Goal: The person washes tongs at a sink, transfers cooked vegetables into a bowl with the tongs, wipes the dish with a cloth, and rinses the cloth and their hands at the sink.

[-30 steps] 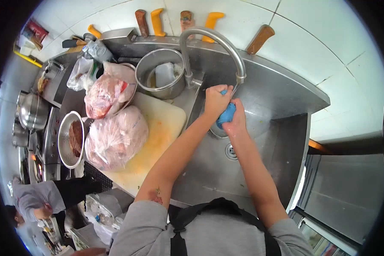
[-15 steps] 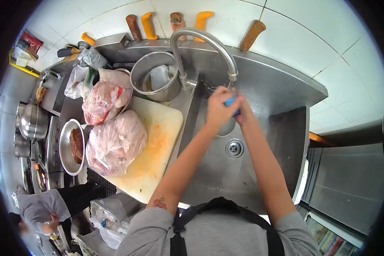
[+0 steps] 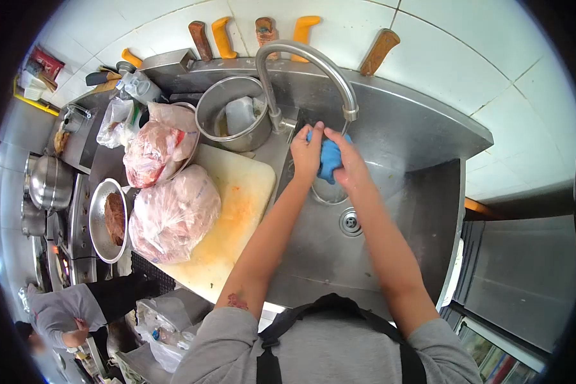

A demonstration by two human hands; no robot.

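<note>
A wet-looking blue cloth [image 3: 329,159] is bunched between my two hands, over the steel sink [image 3: 320,259]. My left hand [image 3: 306,152] grips its left side, with the thumb along the top. On the other side my right hand [image 3: 350,161] has its fingers wrapped round the cloth, partly hidden by it. Just above them is the spout of the curved faucet [image 3: 350,110], with a thin stream of water falling at my right hand. A round rim of something in the sink shows below the cloth; what it belongs to is hidden.
Left of the sink, a stained cutting board [image 3: 237,211] bears a plastic bag of raw meat [image 3: 173,214]. Behind stand a steel pot [image 3: 230,137] and more bagged meat [image 3: 157,150]. Several knife handles [image 3: 379,51] line the wall. A co-worker [image 3: 67,313] stands at lower left.
My hands have moved slightly apart, and the cloth has opened out from a tight wad so more of it shows. My left hand has shifted left.
</note>
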